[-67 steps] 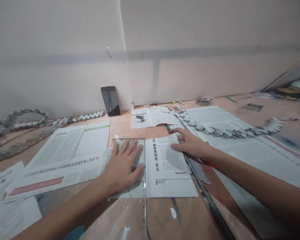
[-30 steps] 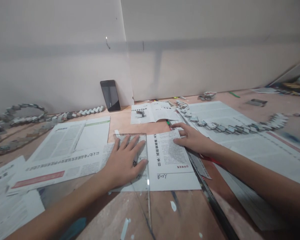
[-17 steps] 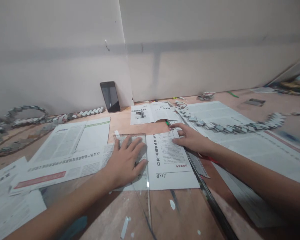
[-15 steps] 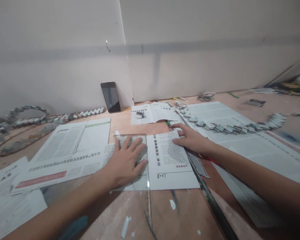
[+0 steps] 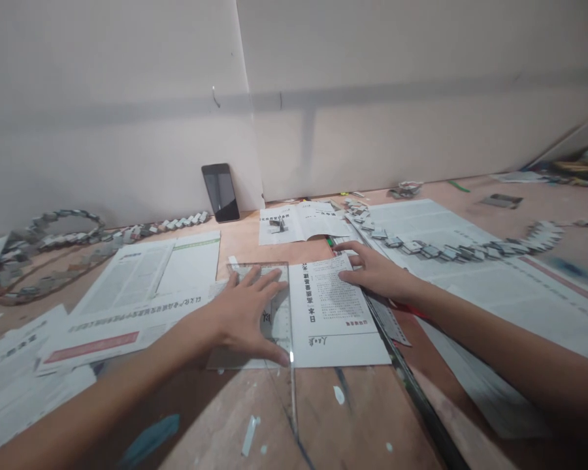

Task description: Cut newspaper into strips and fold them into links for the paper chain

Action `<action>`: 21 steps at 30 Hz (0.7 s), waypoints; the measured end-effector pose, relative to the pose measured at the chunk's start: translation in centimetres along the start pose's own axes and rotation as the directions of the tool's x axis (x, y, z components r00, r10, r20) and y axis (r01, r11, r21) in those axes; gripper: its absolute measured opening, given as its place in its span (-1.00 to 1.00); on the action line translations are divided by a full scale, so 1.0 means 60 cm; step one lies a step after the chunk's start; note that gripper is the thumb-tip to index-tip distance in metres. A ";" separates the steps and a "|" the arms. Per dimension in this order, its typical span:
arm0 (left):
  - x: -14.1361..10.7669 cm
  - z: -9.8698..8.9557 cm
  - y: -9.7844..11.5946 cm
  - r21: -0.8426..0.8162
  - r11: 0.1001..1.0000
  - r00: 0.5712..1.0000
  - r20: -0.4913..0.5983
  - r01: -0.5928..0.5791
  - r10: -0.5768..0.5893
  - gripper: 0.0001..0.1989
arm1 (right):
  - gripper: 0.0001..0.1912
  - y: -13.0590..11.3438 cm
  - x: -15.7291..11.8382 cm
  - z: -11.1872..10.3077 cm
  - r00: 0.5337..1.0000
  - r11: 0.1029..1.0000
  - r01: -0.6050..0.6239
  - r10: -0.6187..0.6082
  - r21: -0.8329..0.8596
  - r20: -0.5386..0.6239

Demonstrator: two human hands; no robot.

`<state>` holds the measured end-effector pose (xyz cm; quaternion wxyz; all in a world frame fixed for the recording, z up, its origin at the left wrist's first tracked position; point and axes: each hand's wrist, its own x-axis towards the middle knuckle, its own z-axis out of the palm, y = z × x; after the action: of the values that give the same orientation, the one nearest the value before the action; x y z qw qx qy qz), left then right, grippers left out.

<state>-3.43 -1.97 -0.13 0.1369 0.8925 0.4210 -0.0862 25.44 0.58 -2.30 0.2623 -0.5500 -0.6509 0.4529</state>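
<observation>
A printed newspaper sheet [image 5: 340, 352] lies on the table in front of me. Over its left part rests a clear set square [image 5: 284, 385], its straight edge running toward me. My left hand [image 5: 249, 310] presses on the set square with fingers spread, the thumb near the straight edge. At the sheet's upper right edge, my right hand [image 5: 370, 269] pinches the paper between thumb and fingers. Beneath that hand, a dark long strip [image 5: 416, 388] slants toward me along the sheet's right side.
A black phone [image 5: 220, 192] leans on the wall. Folded-paper chains [image 5: 451, 251] curve at the right and left [image 5: 73, 238]. More newspaper [image 5: 176, 281] lies left, large sheets [image 5: 524, 313] lie right, and a smaller sheet [image 5: 301, 230] lies behind.
My left hand has spread wider, its thumb moving down along the set square's edge. My right hand stays at the sheet's edge. The view has shifted slightly.
</observation>
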 end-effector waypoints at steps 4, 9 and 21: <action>0.000 0.003 -0.004 0.011 1.000 1.000 -0.002 -0.016 0.016 0.15 | -0.50 0.005 0.002 -0.002 1.000 0.998 0.007 -0.008 -0.055 -0.015; 0.002 0.003 -0.004 0.018 1.000 1.000 -0.011 -0.018 0.019 0.17 | -0.48 0.003 -0.001 -0.001 1.000 1.000 -0.019 0.019 0.018 0.003; -0.005 -0.008 0.007 -0.020 1.000 1.000 0.001 -0.004 0.004 0.19 | -0.47 0.005 0.003 -0.001 1.000 0.999 -0.026 0.026 0.028 0.002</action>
<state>-3.26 -2.28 0.49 0.1464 0.8918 0.4201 -0.0822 25.58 0.76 -2.56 0.2633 -0.5544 -0.6374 0.4659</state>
